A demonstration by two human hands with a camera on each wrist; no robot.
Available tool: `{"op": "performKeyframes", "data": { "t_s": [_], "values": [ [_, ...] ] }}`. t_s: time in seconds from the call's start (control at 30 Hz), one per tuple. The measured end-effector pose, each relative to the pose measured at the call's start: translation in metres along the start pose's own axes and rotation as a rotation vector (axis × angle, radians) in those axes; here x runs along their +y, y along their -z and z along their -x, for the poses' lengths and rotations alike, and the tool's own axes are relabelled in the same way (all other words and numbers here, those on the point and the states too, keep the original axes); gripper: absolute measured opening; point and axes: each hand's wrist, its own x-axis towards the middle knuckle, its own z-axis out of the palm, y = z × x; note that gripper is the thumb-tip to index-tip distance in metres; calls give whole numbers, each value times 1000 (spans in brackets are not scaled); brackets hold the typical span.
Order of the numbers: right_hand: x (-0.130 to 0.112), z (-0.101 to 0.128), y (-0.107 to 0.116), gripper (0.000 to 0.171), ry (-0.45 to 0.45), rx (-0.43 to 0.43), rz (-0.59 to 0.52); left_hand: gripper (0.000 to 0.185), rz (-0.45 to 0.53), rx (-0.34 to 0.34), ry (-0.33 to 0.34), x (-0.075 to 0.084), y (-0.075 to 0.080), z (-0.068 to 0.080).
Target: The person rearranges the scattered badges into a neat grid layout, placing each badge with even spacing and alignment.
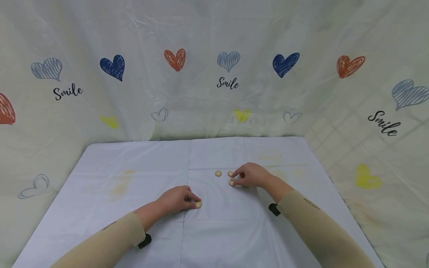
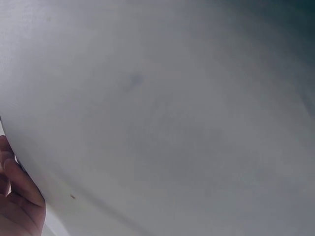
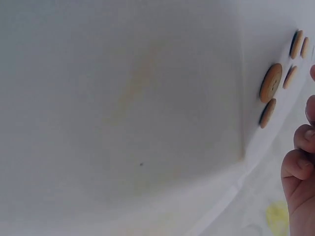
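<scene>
Several round wooden buttons lie on the white cloth. In the head view my left hand (image 1: 177, 199) pinches one button (image 1: 198, 204) between thumb and fingertips, low over the cloth. My right hand (image 1: 253, 175) reaches in from the right with thumb and index finger apart. Its index fingertip is right at a far button (image 1: 230, 174), and its thumb tip is at a nearer button (image 1: 231, 182). Another button (image 1: 218, 173) lies just left of these. The right wrist view shows a large-looking button (image 3: 270, 83) beside the curled fingers (image 3: 298, 164). The left hand's button is hidden in the left wrist view.
The white tablecloth (image 1: 147, 160) has creases and faint yellow stains. Behind and beside the table hangs a pale curtain (image 1: 197, 96) printed with hearts and "Smile". Dark wrist cameras hang below both sleeves.
</scene>
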Motion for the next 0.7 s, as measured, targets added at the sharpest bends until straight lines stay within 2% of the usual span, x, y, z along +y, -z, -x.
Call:
{"op": "performKeyframes", "data": {
  "t_s": [0.3, 0.47, 0.7],
  "values": [
    [22, 17, 10, 28, 20, 37, -11, 24, 7, -1, -5, 1, 1, 1],
    [34, 27, 12, 30, 2, 70, -35, 27, 6, 9, -6, 0, 0, 1],
    [41, 33, 4, 29, -18, 55, -85, 27, 25, 5, 0, 3, 0, 3]
  ]
}}
